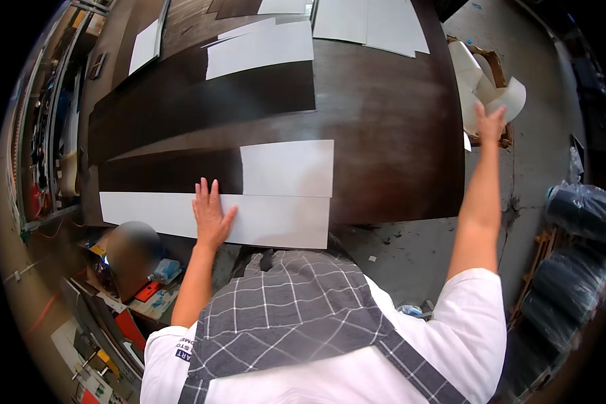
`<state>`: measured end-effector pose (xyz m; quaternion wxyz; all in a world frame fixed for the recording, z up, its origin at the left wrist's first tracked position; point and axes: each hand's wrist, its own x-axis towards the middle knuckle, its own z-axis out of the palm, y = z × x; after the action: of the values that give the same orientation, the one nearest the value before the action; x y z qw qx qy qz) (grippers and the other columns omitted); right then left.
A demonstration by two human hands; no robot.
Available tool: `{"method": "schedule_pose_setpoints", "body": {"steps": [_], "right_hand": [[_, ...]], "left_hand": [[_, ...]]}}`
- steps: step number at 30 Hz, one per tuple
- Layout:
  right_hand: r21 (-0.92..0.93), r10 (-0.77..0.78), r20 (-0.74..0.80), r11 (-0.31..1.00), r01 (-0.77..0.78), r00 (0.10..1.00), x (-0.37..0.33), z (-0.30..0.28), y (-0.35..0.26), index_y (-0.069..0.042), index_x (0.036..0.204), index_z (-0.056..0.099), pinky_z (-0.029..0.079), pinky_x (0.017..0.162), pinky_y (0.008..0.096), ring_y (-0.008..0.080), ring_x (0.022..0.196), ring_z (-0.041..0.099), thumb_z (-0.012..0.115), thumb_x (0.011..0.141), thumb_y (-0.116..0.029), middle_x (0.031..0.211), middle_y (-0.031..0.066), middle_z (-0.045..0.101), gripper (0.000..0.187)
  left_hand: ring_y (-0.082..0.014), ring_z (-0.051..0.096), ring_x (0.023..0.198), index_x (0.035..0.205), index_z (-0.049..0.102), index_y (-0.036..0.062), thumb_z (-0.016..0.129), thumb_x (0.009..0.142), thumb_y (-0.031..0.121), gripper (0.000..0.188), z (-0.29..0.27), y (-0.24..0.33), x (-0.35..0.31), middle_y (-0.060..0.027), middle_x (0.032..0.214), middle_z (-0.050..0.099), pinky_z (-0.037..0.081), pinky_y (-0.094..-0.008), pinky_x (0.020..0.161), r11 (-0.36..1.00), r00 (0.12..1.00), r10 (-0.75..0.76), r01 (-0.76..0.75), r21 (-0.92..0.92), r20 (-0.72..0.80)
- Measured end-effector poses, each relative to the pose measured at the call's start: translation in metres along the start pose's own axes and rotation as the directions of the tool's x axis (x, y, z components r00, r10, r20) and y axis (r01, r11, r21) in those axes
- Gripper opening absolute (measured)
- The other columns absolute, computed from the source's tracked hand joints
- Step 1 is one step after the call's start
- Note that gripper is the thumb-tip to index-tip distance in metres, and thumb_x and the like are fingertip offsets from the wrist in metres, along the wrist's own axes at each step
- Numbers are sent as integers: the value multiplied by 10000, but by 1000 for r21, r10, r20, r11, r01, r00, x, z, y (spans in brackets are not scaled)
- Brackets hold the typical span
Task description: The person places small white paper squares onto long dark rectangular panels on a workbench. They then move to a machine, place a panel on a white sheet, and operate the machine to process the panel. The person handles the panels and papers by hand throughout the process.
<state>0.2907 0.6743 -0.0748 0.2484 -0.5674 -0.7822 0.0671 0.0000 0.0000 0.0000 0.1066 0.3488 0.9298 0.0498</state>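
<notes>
My left hand (213, 215) lies flat with its fingers spread on a long white strip (283, 222) along the near edge of the dark brown table (397, 148). Just beyond the strip is a dark brown panel (175, 172), with a white sheet (287, 168) covering its right end. My right arm reaches out past the table's right edge. There my right hand (491, 124) is over a cardboard box (497, 67) with curled white sheets (512, 101) in it. Its thumb and fingers are apart at the sheets; whether they touch one is hard to see.
More dark panels (262, 94) and white sheets (262, 50) lie across the far table. A rack (54, 128) stands at the left, and a cluttered low bench (151, 296) below it. Plastic-wrapped dark rolls (565, 289) are stacked at the right on the grey floor (525, 161).
</notes>
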Motion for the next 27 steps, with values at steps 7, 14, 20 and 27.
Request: {"method": "schedule_pose_setpoints", "body": {"steps": [7, 14, 20, 27], "right_hand": [[542, -803, 465, 591, 597, 373, -287, -46, -300, -14, 1414, 267, 81, 1124, 485, 274, 1404, 144, 515, 852, -489, 1499, 156, 203, 777], [-445, -41, 193, 887, 125, 980, -197, -75, -240, -4, 1100, 501, 397, 814, 575, 390, 1220, 381, 527, 857, -445, 1193, 180, 482, 505], [320, -170, 196, 942, 101, 966, -302, -86, -295, 15, 756, 599, 448, 597, 347, 222, 615, 572, 516, 927, -245, 726, 113, 633, 322], [590, -574, 192, 716, 374, 796, -565, -30, -547, -92, 1100, 608, 439, 654, 278, 191, 731, 535, 640, 803, -112, 937, 77, 580, 300]], "left_hand": [[-311, 20, 1415, 1466, 169, 160, 579, 822, 466, 822, 23, 27, 8, -112, 1537, 48, 45, -549, 1094, 999, 998, -27, 26, -22, -60], [-319, 54, 1413, 1461, 170, 109, 626, 818, 317, 815, 14, 3, -7, -127, 1531, 82, 68, -511, 1104, 906, 994, -52, 7, -424, -95], [-329, 400, 1244, 1258, 469, 29, 637, 793, 173, 515, -31, -155, -30, -151, 1294, 476, 305, -399, 1051, 851, 845, -314, 49, -523, -433], [-198, 573, 942, 1101, 541, 24, 622, 841, 205, 328, 13, -477, -87, -86, 1026, 600, 458, -312, 824, 239, 320, -930, 151, -959, -181]]}}
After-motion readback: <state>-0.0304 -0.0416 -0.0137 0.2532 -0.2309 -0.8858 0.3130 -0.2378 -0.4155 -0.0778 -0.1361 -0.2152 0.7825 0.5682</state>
